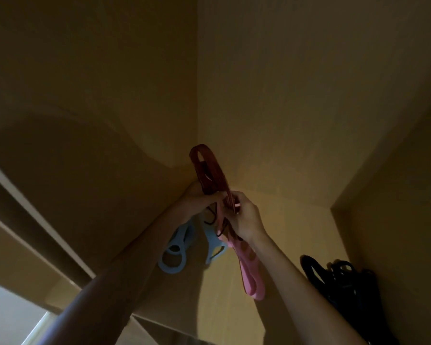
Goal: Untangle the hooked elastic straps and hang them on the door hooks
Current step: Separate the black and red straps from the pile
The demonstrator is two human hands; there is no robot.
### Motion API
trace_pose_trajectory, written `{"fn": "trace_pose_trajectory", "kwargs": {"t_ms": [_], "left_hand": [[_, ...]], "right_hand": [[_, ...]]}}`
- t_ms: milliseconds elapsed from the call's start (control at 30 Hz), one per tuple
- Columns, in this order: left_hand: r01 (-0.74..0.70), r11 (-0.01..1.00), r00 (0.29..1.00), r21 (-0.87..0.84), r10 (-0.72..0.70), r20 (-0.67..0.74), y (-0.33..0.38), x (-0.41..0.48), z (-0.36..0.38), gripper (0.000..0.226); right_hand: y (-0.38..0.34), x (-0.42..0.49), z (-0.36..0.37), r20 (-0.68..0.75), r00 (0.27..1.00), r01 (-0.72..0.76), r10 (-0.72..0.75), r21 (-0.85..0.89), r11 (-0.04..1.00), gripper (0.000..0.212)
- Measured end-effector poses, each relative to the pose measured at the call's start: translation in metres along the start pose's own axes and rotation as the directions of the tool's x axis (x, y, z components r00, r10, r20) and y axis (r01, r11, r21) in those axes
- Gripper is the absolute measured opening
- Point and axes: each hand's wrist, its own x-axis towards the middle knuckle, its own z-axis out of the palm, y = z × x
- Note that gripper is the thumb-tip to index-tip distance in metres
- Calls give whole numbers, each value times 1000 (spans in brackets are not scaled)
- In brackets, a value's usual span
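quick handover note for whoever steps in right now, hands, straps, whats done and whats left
Left hand: raised, closed on the strap bundle from the left.
Right hand: closed on the same bundle from the right, fingers pinching the dark red strap, whose loop stands up above both hands.
Pink strap hangs down below the right hand; light blue strap hangs below the left. Thin black cord crosses between them, so they look tangled.
Black straps sit in a dark bunch lower right; whether they hang on a hook is unclear.
Left: separate red, pink and blue, hang each. No hooks clearly visible in this dim view.
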Motion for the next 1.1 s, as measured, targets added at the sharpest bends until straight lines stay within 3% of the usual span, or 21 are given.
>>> {"fn": "trace_pose_trajectory", "kwargs": {"t_ms": [167,267,367,500,567,667,733,833,933,1000,1033,1100], "left_hand": [[94,996,989,12,-92,-119,3,9,-8,17],[117,993,986,14,-114,-120,-1,12,-6,24],[113,987,991,-117,-121,-59,1,10,5,29],[162,984,984,-72,-156,82,11,4,19,23],[158,987,981,-39,-152,118,13,3,23,24],[176,984,981,-29,-173,86,12,0,21,15],[177,983,984,48,-177,-3,8,0,14,7],[126,958,992,258,-115,-57,1,4,2,21],[-16,950,998,311,-3,60,12,4,6,63],[-136,932,981,335,80,175,27,4,16,75],[-187,924,969,335,118,215,33,4,22,71],[-248,917,958,313,182,223,43,5,32,42]], "right_hand": [[6,-1,-26,-132,985,-96,111,119,988,14],[2,0,-37,-136,980,-110,143,225,968,21],[-5,-1,-41,-109,984,-106,141,274,956,20],[-9,-11,-38,85,992,-112,97,191,975,21],[4,-12,-32,126,987,-110,98,98,989,11],[26,-10,-32,138,971,-184,198,-109,977,15],[32,-5,-41,57,982,-158,181,-282,946,16],[14,-1,-64,35,993,-89,110,-366,926,12],[-17,6,-84,98,994,-19,56,-350,937,13],[-40,12,-93,86,996,50,-20,-356,933,13],[-50,14,-97,71,995,87,-65,-369,926,11],[-70,16,-105,33,991,136,-133,-359,923,13]]}}
